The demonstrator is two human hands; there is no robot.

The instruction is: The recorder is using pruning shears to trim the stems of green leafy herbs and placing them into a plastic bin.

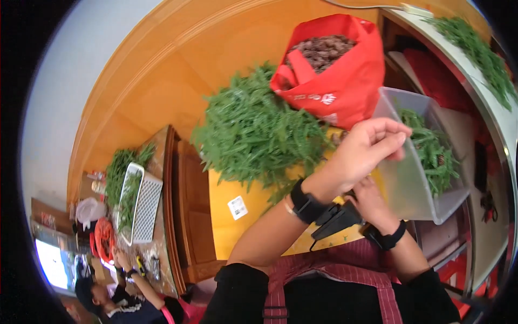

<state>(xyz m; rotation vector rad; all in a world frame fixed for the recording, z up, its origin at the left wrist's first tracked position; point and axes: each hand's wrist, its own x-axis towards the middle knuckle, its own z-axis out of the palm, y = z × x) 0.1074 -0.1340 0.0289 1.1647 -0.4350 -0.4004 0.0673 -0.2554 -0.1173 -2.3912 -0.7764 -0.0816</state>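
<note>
My left hand point(371, 144) reaches over the near wall of a clear plastic bin point(407, 186), thumb and fingers curled together. Whatever it may pinch is too small to make out. Below it, my right hand point(373, 205) is closed around a black wedge-shaped tool point(339, 220) with a narrow tip pointing down left; my left wrist partly hides its grip. Green artificial pine sprigs point(429, 154) lie in the bin, with something small and brown among them. Left of my hands, a large heap of green sprigs point(253, 129) covers much of a yellow table surface point(224, 216).
A red bag point(345, 81) full of brown pine cones point(324, 51) stands behind the bin. More greenery point(475, 54) lies on a white ledge at the far right. At left, a person point(129, 286) works beside a white basket point(145, 208) of sprigs on a side table.
</note>
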